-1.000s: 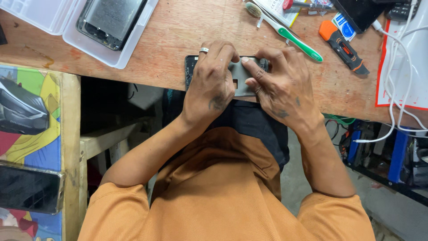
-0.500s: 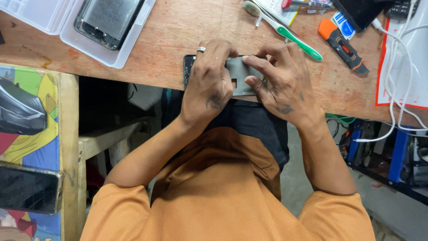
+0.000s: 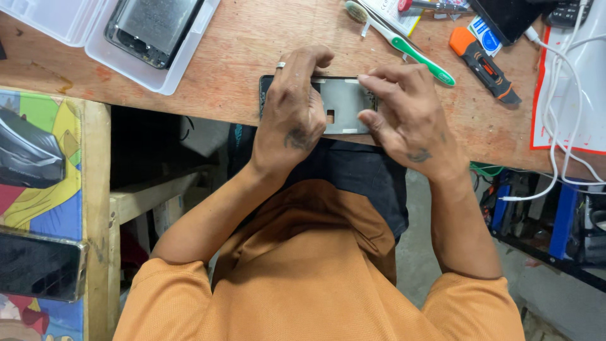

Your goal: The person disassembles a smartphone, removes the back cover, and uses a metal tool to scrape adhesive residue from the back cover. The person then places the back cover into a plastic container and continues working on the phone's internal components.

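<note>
- Left hand (image 3: 291, 120) presses flat on a phone frame (image 3: 341, 104) at the near edge of the wooden surface (image 3: 240, 57), centre of frame, fingers curled over its top edge.
- Right hand (image 3: 407, 120) pinches the frame's right end, fingertips bent in.
- I judge this a fitting or prying step on the frame; the next move likely needs steady fingertip pressure along the edge.
- Green toothbrush (image 3: 404, 44), orange tool (image 3: 485, 64) upper right; tray (image 3: 95, 57) with an opened phone (image 3: 154, 25) upper left.
</note>
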